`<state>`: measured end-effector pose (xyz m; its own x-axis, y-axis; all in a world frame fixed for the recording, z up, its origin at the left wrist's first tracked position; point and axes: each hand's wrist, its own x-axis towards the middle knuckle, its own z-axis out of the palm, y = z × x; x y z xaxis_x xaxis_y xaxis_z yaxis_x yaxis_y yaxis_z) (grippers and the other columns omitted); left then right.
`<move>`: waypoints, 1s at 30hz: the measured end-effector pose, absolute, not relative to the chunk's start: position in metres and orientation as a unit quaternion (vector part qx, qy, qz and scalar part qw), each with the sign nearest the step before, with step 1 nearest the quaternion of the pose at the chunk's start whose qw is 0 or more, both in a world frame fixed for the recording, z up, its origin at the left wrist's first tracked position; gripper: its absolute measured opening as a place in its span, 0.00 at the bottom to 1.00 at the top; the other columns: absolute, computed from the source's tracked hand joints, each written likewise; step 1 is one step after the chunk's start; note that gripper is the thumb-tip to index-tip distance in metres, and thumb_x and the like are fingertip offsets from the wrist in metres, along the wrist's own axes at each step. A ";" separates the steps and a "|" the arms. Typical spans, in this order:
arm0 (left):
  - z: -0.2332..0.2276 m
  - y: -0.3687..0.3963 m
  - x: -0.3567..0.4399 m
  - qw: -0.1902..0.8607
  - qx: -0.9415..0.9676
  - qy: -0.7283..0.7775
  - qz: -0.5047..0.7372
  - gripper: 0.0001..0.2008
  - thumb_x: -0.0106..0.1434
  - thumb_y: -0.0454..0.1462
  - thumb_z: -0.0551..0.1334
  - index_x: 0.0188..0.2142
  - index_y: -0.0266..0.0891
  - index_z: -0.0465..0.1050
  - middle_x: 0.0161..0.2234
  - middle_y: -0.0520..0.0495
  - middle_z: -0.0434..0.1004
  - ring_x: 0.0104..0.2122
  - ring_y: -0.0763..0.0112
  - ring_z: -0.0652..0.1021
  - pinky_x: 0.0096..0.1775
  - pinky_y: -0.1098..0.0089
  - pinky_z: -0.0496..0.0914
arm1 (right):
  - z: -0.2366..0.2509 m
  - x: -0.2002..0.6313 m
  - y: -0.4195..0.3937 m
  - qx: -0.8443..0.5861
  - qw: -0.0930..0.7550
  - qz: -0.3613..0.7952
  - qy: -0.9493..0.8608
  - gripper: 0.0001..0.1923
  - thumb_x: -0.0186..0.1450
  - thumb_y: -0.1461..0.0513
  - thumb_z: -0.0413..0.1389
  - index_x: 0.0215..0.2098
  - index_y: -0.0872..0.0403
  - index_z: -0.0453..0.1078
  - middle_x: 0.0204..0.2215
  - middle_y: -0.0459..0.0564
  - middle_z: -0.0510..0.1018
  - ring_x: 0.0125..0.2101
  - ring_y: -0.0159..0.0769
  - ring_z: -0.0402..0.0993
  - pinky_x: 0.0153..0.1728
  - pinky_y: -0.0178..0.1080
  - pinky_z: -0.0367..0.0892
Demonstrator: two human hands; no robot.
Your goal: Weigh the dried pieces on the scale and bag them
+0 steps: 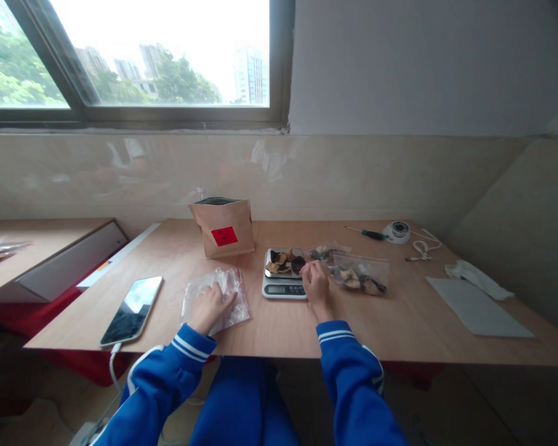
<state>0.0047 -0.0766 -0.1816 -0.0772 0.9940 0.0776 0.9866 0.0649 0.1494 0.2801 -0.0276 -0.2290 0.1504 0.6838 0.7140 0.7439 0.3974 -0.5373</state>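
A small digital kitchen scale [275, 290] lies in front of me, with several tan and dark dried slices [279, 267] on its metal plate. My right hand [316, 282] is at the plate's right side, fingers closed in a pinch at a dark dried slice [298, 264]. My left hand [209, 306] lies on a pile of clear plastic zip bags [235, 302], its fingers stretched out. To the right of my right hand are a zip bag [363, 272] of dried pieces and, behind it, another such bag [326, 250].
Behind the clear bags stands an open brown paper pouch [227, 232] with a red label. A phone [132, 313] on a cable lies left. At the back right are a screwdriver [372, 235] and a white dome camera [397, 232]; a grey sheet [478, 310] and white cloth [478, 279] lie far right.
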 end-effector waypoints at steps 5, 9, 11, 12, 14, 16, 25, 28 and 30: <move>-0.194 -0.076 0.006 -0.001 0.670 0.738 0.087 0.25 0.60 0.55 0.50 0.35 0.35 0.68 0.31 0.33 0.73 0.32 0.49 0.76 0.31 0.57 0.67 | -0.228 0.280 -0.029 -0.546 0.525 -0.029 -0.652 0.18 0.69 0.61 0.39 0.25 0.52 0.63 0.27 0.50 0.69 0.31 0.36 0.67 0.36 0.38 0.63; -0.188 -0.082 0.020 -0.022 0.672 0.738 0.058 0.29 0.59 0.56 0.51 0.36 0.30 0.70 0.36 0.27 0.72 0.34 0.42 0.75 0.33 0.51 0.66 | -0.228 0.281 -0.029 -0.549 0.523 -0.030 -0.651 0.18 0.69 0.61 0.40 0.24 0.52 0.63 0.27 0.49 0.69 0.30 0.36 0.67 0.35 0.38 0.62; -0.183 -0.089 0.031 -0.030 0.678 0.734 0.040 0.29 0.60 0.55 0.51 0.37 0.28 0.71 0.37 0.25 0.71 0.35 0.42 0.75 0.35 0.49 0.66 | -0.229 0.281 -0.028 -0.547 0.523 -0.035 -0.653 0.17 0.69 0.61 0.40 0.25 0.52 0.63 0.27 0.49 0.69 0.30 0.36 0.67 0.35 0.38 0.62; -0.180 -0.092 0.036 -0.029 0.678 0.734 0.036 0.29 0.60 0.54 0.51 0.38 0.27 0.71 0.38 0.24 0.70 0.35 0.41 0.75 0.35 0.48 0.66 | -0.229 0.281 -0.028 -0.546 0.524 -0.038 -0.653 0.17 0.68 0.61 0.40 0.25 0.52 0.63 0.27 0.49 0.69 0.30 0.36 0.67 0.35 0.38 0.62; -0.177 -0.096 0.045 -0.022 0.675 0.737 0.033 0.26 0.61 0.50 0.51 0.39 0.26 0.71 0.40 0.23 0.70 0.36 0.41 0.75 0.35 0.48 0.66 | -0.230 0.281 -0.028 -0.543 0.526 -0.040 -0.653 0.17 0.68 0.61 0.40 0.25 0.52 0.64 0.27 0.50 0.69 0.31 0.36 0.67 0.34 0.38 0.62; -0.175 -0.097 0.049 -0.008 0.674 0.737 0.038 0.21 0.62 0.44 0.51 0.39 0.26 0.71 0.41 0.23 0.70 0.37 0.41 0.75 0.36 0.49 0.66 | -0.230 0.280 -0.027 -0.545 0.525 -0.039 -0.652 0.17 0.68 0.62 0.40 0.25 0.52 0.64 0.27 0.50 0.69 0.30 0.36 0.67 0.34 0.38 0.62; -0.162 -0.071 0.015 0.078 0.661 0.723 0.187 0.15 0.63 0.42 0.48 0.24 0.38 0.64 0.24 0.45 0.71 0.28 0.64 0.73 0.30 0.68 0.61 | -0.215 0.277 -0.052 -0.521 0.544 -0.010 -0.658 0.17 0.68 0.62 0.40 0.24 0.52 0.63 0.25 0.49 0.69 0.29 0.36 0.67 0.33 0.38 0.62; -0.160 -0.068 0.023 0.057 0.676 0.646 0.350 0.16 0.64 0.43 0.47 0.22 0.40 0.58 0.19 0.52 0.63 0.21 0.73 0.67 0.25 0.72 0.57 | -0.206 0.260 -0.075 -0.491 0.526 0.022 -0.694 0.17 0.67 0.62 0.42 0.22 0.52 0.62 0.23 0.48 0.70 0.28 0.35 0.66 0.33 0.38 0.61; -0.167 -0.068 0.035 0.047 0.702 0.560 0.437 0.17 0.64 0.43 0.47 0.20 0.41 0.54 0.18 0.54 0.60 0.19 0.75 0.63 0.25 0.73 0.57 | -0.197 0.240 -0.089 -0.490 0.537 0.064 -0.684 0.16 0.67 0.61 0.43 0.22 0.52 0.62 0.24 0.48 0.70 0.29 0.35 0.67 0.34 0.38 0.62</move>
